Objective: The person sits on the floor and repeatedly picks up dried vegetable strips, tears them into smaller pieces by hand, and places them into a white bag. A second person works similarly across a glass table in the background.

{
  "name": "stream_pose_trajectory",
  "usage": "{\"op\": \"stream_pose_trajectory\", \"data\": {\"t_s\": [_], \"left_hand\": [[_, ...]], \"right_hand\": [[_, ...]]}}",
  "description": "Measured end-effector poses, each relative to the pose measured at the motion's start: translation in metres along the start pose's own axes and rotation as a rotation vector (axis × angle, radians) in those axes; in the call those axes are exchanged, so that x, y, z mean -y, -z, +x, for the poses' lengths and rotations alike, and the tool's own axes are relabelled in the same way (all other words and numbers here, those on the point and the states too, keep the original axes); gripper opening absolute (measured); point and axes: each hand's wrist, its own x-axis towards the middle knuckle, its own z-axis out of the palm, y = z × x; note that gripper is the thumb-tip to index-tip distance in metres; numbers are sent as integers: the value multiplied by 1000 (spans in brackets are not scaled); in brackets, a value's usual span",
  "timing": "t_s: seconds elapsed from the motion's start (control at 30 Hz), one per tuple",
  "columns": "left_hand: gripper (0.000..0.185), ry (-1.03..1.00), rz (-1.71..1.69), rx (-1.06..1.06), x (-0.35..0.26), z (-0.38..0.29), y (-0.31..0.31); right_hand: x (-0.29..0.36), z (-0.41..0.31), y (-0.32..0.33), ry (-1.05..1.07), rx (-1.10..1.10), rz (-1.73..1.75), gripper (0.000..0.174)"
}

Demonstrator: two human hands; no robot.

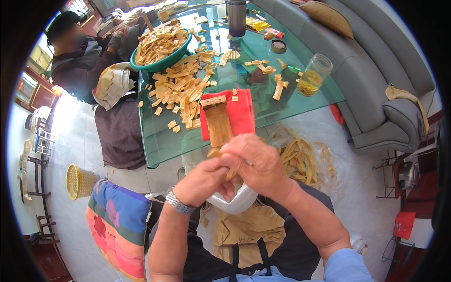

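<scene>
My left hand [208, 179], with a metal watch at the wrist, and my right hand [257, 162] meet over a white woven sack [236, 201]. Both are closed on a tan strip of plant-like material [230, 174], mostly hidden by the fingers. Just beyond them a wooden board with a raised block [219, 123] lies on a folded red cloth [243, 112] at the edge of a glass table [282, 109]. Left of the cloth lies a heap of cut tan pieces [186, 88]. A green basin [162, 65] behind it is piled with similar pieces.
A glass jar with yellowish contents [313, 75] and a dark tumbler [236, 17] stand on the table. Long strips [299, 158] lie in clear plastic at right. Another person [84, 53] sits at upper left. A grey sofa [352, 77] lines the right; a yellow basket [81, 181] stands left.
</scene>
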Motion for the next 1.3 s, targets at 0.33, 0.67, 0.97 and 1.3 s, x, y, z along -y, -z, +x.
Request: {"op": "stream_pose_trajectory", "data": {"t_s": [0.33,0.67,0.97,1.3], "left_hand": [[15,-209,686,-215,19,-3,1],[23,-523,608,-341,28,6,0],[33,-352,-154,-163,13,-3,7],[45,-510,153,-337,19,3,-4]], "right_hand": [[-24,-6,-2,-611,282,57,29],[-37,0,13,-1273,525,653,29],[-22,8,16,-702,459,304,29],[-33,-1,8,-571,324,296,27]]}}
